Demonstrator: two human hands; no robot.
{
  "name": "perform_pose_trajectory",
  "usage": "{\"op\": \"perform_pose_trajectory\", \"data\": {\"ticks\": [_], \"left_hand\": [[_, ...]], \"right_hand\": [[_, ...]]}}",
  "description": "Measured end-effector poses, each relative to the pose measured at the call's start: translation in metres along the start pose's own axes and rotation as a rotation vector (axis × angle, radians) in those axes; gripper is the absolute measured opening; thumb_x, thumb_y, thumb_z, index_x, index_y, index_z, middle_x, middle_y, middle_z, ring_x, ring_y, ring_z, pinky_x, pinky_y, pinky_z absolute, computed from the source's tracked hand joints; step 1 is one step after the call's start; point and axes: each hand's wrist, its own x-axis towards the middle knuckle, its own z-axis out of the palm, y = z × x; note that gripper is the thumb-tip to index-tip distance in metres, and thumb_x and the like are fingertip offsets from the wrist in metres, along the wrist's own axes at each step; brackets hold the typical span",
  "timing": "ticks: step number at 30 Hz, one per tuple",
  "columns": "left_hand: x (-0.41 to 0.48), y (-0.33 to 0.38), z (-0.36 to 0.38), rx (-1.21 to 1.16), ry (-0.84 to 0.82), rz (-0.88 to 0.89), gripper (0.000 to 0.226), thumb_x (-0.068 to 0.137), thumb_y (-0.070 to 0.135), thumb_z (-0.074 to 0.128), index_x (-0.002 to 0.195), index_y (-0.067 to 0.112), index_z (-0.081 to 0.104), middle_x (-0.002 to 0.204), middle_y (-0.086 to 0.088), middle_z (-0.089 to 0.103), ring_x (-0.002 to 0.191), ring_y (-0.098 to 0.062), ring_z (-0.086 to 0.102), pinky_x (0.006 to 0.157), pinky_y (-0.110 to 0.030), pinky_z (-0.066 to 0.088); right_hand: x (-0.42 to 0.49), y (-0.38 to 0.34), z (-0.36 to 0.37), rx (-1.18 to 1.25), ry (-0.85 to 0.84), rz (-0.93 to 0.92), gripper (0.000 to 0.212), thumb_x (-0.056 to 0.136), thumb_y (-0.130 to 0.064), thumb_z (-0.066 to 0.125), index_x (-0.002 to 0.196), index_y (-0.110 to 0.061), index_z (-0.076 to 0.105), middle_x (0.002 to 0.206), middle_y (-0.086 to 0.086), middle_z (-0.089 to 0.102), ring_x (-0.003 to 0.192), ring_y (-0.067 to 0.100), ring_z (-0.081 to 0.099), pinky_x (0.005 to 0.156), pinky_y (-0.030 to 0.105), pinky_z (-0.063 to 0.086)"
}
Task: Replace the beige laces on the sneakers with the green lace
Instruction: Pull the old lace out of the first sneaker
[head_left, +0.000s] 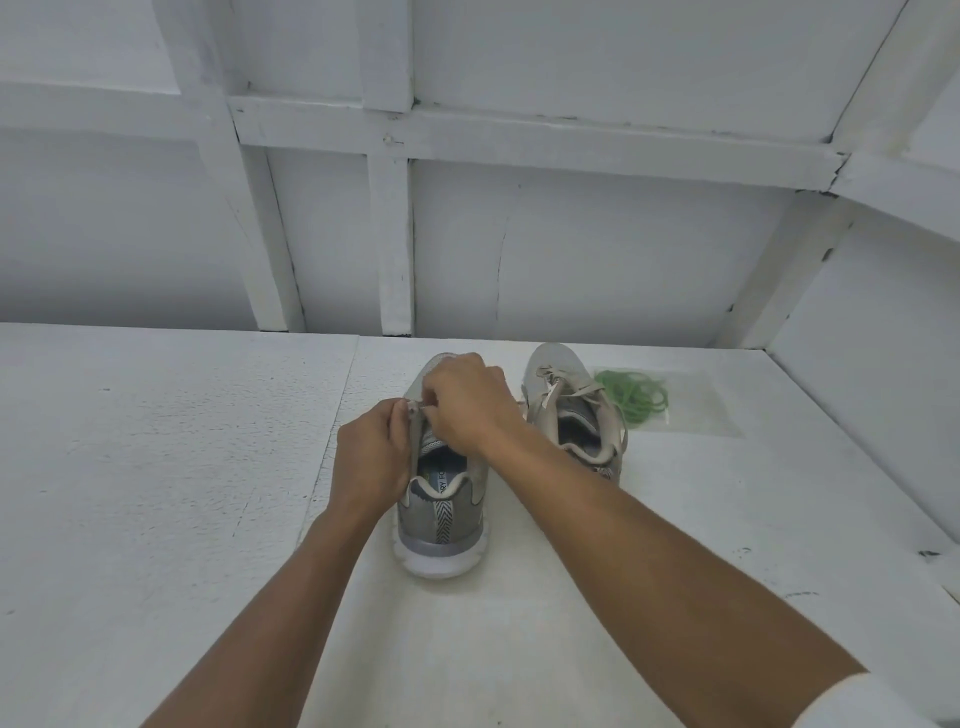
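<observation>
Both hands on left sneaker (441, 525), pinching at its top eyelet edge.
Left hand (371, 452) curled on the sneaker's left eyelet strip, right hand (467, 405) curled over the tongue area, fingertips meeting the left's; can't tell if a lace is between them. Right sneaker (582, 431) just beside it, beige laces (550, 387) loose. Green lace (636, 395) coiled in a clear bag (696, 410) on the desk (156, 467), right of the right sneaker.

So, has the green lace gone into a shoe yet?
No, the green lace lies coiled on the table, beside the far shoe.
</observation>
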Motion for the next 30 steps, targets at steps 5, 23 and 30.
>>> {"op": "perform_pose_trajectory", "data": {"ticks": [5, 23, 30], "left_hand": [[-0.001, 0.003, -0.001, -0.009, 0.0, 0.003, 0.039, 0.103, 0.028, 0.038, 0.091, 0.006, 0.068, 0.075, -0.007, 0.067, 0.073, -0.024, 0.06, 0.065, -0.034, 0.044], [-0.002, 0.003, 0.0, -0.015, 0.005, -0.016, 0.039, 0.103, 0.028, 0.038, 0.091, 0.006, 0.068, 0.075, -0.007, 0.066, 0.071, -0.022, 0.059, 0.063, -0.031, 0.043], [-0.001, 0.002, 0.0, -0.017, 0.003, -0.027, 0.038, 0.103, 0.029, 0.038, 0.097, 0.009, 0.07, 0.082, -0.005, 0.069, 0.075, -0.021, 0.06, 0.069, -0.034, 0.046]], "right_hand": [[0.004, 0.012, -0.011, 0.001, 0.064, 0.071, 0.014, 0.088, -0.014, 0.055, 0.097, -0.019, 0.065, 0.108, 0.001, 0.06, 0.107, 0.027, 0.048, 0.084, 0.038, 0.036], [0.003, 0.012, -0.002, 0.065, 0.018, 0.048, 0.009, 0.088, -0.013, 0.059, 0.093, -0.02, 0.064, 0.108, 0.0, 0.059, 0.106, 0.025, 0.048, 0.077, 0.034, 0.036], [0.009, 0.03, -0.029, 0.263, 0.097, 0.185, 0.011, 0.084, -0.003, 0.055, 0.08, -0.009, 0.062, 0.085, 0.007, 0.061, 0.078, 0.028, 0.059, 0.065, 0.034, 0.049]]}}
